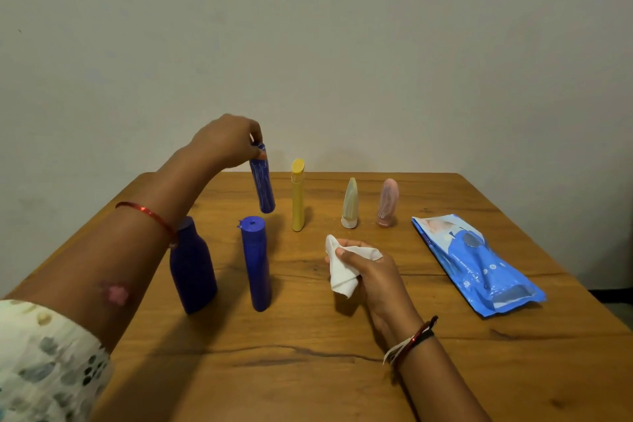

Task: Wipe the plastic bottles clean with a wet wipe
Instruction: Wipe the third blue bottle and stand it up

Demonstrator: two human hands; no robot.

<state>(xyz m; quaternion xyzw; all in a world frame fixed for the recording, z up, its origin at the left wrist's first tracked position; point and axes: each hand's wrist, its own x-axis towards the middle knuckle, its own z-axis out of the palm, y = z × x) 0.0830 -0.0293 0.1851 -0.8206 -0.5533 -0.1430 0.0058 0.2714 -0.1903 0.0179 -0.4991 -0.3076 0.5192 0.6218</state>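
Wooden table (342, 370) is being used. A small blue bottle (262, 187) is being pinched at its top by the left hand (226, 140), lifted over the far left. A wet wipe (342, 267) is being clutched in the right hand (373, 271). Bottle and wipe should be brought together, the bottle turned while rubbed.

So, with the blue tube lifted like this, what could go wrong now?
1. The left hand pinches the striped blue tube only at its top, so it might slip and fall on the tall blue bottle below.
2. The left forearm passes just above the wide blue bottle; lowering it could tip that bottle.
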